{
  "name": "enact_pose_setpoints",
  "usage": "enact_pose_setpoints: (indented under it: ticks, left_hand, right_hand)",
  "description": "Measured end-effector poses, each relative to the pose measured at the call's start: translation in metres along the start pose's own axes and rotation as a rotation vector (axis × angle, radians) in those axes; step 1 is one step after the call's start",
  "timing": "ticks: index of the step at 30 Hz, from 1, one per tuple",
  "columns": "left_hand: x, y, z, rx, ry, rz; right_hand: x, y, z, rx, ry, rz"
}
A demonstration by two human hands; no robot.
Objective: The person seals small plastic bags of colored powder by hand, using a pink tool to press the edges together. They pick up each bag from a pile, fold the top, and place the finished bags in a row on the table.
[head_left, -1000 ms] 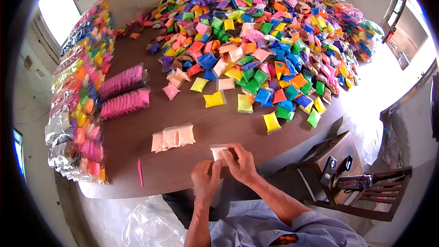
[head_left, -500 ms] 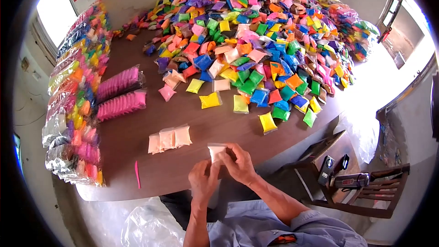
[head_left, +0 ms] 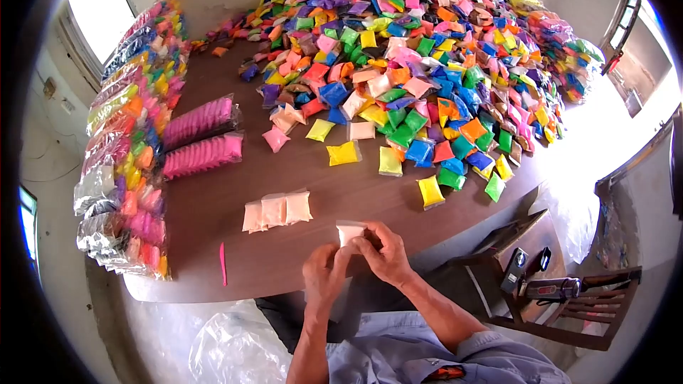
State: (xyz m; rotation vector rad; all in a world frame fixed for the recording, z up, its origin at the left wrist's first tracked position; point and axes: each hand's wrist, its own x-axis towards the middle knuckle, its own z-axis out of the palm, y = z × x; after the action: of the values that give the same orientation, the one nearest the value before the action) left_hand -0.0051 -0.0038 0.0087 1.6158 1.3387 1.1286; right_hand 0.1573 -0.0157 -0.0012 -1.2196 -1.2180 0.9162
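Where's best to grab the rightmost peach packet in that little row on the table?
Probably pinch the rightmost peach packet by its right edge, coming from the right: that side is free, while its left side lies against the neighbouring peach packet.

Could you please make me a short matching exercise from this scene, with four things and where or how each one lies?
1. Pale packet
2. Pink stick
3. Row of peach packets
4. Large heap

A. Many colours, piled high
B. Lying alone on the table
C. Held in the right hand
D. Side by side, overlapping

Pairs: 1-C, 2-B, 3-D, 4-A
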Motion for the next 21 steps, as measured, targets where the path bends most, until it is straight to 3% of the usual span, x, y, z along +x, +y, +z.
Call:
enact_pose_setpoints:
  ticks: [7,18,21]
  left_hand:
    - [0.000,-0.002,0.002,0.071,0.046,0.039]
    - [0.002,0.008,-0.001,-0.088,0.046,-0.001]
    - [0.001,-0.002,-0.002,0.002,0.038,0.016]
  right_hand:
    - [0.002,-0.018,-0.001,-0.050,-0.052,-0.012]
    - [0.002,0.006,0.000,-0.086,-0.011,-0.064]
    - [0.002,0.010,0.001,-0.104,-0.040,-0.094]
